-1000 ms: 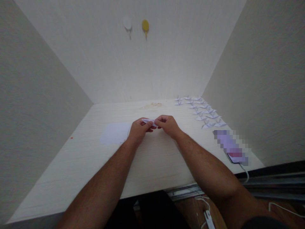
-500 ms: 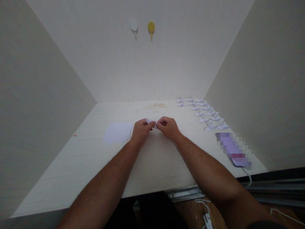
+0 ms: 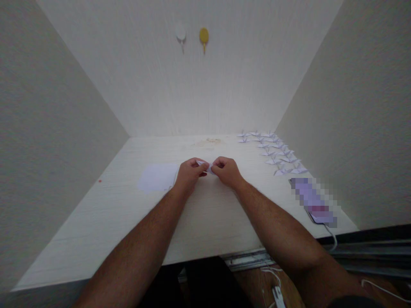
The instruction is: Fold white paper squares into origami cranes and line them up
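Observation:
My left hand (image 3: 189,173) and my right hand (image 3: 226,171) meet over the middle of the pale wooden table (image 3: 128,222). Both pinch a small folded piece of white paper (image 3: 205,166) between thumb and fingers; most of it is hidden by the fingers. A flat sheet of white paper (image 3: 157,177) lies on the table just left of my left hand. Several folded paper cranes (image 3: 276,152) stand in rows at the back right of the table.
A phone (image 3: 313,201) with a white cable lies near the table's right front edge, blurred out. Plain walls close in the table at left, back and right. Two small hooks, white (image 3: 180,33) and yellow (image 3: 204,36), hang on the back wall.
Both hands stay pinched on the folded paper; the fingers shifted slightly closer together. The view has moved a little with my head.

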`<state>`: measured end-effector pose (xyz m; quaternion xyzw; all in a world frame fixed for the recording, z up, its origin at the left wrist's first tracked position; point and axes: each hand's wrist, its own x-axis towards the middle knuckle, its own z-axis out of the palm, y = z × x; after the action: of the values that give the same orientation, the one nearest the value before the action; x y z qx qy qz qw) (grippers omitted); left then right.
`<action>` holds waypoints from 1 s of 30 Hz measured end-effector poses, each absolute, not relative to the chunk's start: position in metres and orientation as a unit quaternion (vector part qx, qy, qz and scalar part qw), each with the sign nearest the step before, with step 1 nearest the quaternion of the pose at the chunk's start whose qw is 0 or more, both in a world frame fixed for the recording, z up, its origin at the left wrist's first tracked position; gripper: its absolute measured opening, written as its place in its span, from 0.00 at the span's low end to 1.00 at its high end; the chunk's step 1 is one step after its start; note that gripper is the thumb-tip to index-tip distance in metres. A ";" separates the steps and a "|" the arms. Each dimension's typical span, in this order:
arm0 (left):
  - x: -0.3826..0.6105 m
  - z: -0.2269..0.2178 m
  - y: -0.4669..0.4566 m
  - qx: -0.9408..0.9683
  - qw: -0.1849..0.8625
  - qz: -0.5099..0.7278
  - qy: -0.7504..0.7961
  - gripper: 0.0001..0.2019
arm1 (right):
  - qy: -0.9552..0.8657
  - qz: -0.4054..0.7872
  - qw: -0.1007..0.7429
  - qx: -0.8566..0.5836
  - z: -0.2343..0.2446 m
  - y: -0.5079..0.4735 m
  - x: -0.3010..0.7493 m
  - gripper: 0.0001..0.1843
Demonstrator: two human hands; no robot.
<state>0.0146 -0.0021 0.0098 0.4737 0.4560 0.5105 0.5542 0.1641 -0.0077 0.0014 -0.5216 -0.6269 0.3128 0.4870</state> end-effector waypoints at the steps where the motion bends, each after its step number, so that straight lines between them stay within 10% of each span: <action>1: 0.014 0.009 -0.001 0.479 0.545 0.513 0.459 0.11 | -0.632 0.314 0.484 -0.518 0.001 -0.008 0.164 0.07; 20: 0.008 0.012 0.004 0.383 0.715 0.377 0.448 0.19 | -0.655 0.290 0.561 -0.414 0.007 -0.007 0.173 0.05; 30: 0.013 0.009 0.000 0.458 0.558 0.539 0.435 0.19 | -0.598 0.357 0.542 -0.471 0.001 -0.006 0.166 0.09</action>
<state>0.0132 0.0002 0.0091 0.4577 0.4351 0.5388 0.5576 0.1658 -0.0055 0.0014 -0.4707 -0.5981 0.3569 0.5416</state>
